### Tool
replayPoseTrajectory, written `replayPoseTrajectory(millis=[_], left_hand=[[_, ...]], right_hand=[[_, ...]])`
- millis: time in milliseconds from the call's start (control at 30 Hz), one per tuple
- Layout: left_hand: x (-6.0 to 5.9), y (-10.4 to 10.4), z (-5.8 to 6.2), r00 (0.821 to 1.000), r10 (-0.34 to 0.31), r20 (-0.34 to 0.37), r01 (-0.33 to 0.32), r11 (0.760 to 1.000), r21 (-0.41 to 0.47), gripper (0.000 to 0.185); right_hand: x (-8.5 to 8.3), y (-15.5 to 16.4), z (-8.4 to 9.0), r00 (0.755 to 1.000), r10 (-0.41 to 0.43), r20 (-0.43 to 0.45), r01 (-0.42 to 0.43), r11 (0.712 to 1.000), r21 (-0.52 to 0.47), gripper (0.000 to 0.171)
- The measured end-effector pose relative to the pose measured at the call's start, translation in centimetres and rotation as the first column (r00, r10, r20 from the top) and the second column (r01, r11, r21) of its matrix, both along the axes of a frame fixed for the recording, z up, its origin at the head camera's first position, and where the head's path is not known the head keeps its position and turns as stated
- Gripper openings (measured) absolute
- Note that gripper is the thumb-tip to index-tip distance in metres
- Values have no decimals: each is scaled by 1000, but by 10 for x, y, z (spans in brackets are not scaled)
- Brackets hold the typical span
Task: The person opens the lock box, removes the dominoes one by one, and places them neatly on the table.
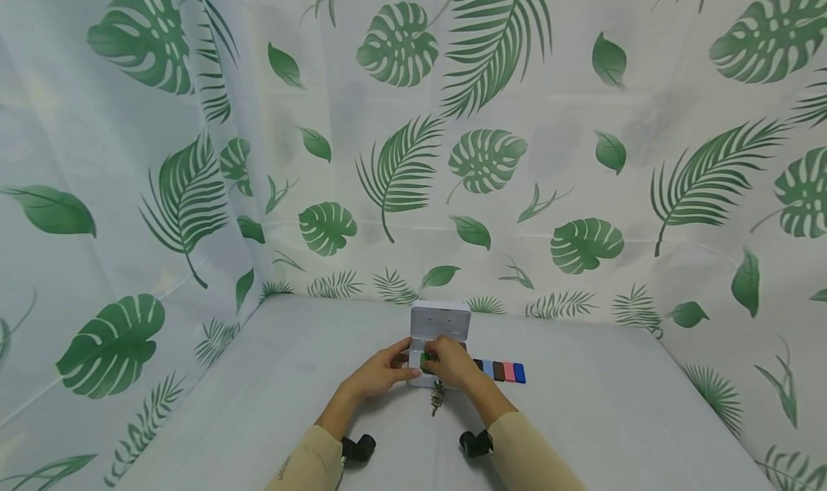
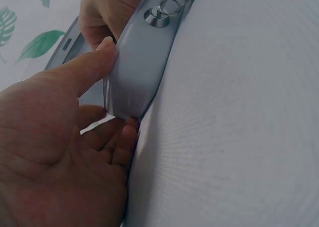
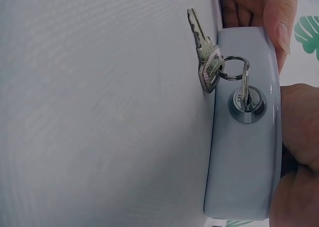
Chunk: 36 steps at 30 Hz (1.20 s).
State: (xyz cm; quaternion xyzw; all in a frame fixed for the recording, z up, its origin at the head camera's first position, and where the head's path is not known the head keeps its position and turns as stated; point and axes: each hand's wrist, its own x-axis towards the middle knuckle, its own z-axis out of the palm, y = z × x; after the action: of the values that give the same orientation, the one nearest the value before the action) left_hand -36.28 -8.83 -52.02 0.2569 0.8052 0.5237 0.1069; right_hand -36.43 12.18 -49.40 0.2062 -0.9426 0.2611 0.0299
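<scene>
Gripping the open box (image 1: 440,324) crosswise, lock toward me, my left hand (image 1: 381,371) pinches its end, right hand (image 1: 452,362) curls inside; two keys (image 3: 209,57)

Blocks (image 1: 502,371) lie right of the box (image 1: 440,320); keys (image 1: 437,398) before it.

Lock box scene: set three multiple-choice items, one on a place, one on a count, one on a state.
1. Where is the row of coloured blocks?
A. right of the lock box
B. left of it
C. on its lid

2. How many keys hang at the lock?
A. one
B. two
C. four

3. How does the box's lid stand?
A. raised open
B. shut flat
C. lying off the box

Answers: 1 A, the head view shows the row to the box's right. 2 B, one key sits in the lock and one dangles from the ring. 3 A, the lid stands up behind both hands.
</scene>
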Motion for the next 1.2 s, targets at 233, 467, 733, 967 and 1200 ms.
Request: replayPoseTrajectory(millis=[233,467,733,967,1200], left_hand=[[1,0,3,1000,3,-2,-3,1000,4,79],[2,1,4,1000,2,3,-2,1000,3,78],[2,1,3,1000,8,1,-8,1000,2,79],[2,1,3,1000,9,7,-9,1000,6,79],[3,0,4,1000,6,9,-6,1000,10,80]], right_hand=[[-1,0,-1,1000,-1,4,1,1000,23,15],[-1,1,-1,1000,-8,6,8,1000,22,15],[0,0,-1,1000,-20,7,20,1000,-14,13],[1,0,-1,1000,-20,17,20,1000,4,14],[-1,-1,-1,999,-28,17,28,1000,6,20]])
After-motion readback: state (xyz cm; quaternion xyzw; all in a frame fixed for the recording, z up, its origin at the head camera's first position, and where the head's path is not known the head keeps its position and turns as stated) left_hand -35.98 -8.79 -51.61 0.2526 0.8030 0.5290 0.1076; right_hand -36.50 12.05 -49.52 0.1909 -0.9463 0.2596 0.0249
